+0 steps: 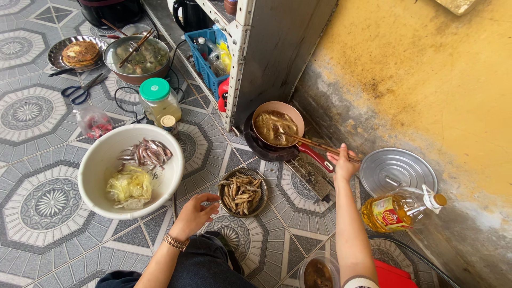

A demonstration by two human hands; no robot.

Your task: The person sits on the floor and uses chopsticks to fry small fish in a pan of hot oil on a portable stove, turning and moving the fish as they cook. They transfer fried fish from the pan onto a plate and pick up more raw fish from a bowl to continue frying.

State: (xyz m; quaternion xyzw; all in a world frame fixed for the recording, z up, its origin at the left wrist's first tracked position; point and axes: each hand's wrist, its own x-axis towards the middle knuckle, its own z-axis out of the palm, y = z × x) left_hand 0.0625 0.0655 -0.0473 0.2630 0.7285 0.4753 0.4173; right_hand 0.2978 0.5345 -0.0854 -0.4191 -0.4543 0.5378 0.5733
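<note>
Patterned tile floor; right hand (pixel 343 164) grips wooden chopsticks (pixel 314 144), left hand (pixel 196 212) half-curled, empty, beside metal dish (pixel 242 193).

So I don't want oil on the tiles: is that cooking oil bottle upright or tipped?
Tipped. The oil bottle lies on its side beside the metal lid, cap on, pointing right.

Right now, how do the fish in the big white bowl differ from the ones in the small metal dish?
The fish in the white bowl look raw: silvery-grey and glossy, heaped at the bowl's far side beside a yellowish lump. The fish in the metal dish look fried: golden-brown, dry, spread across the dish. The left hand rests by that dish; the right hand holds chopsticks in the pan. Both are small, slender fish.
</note>
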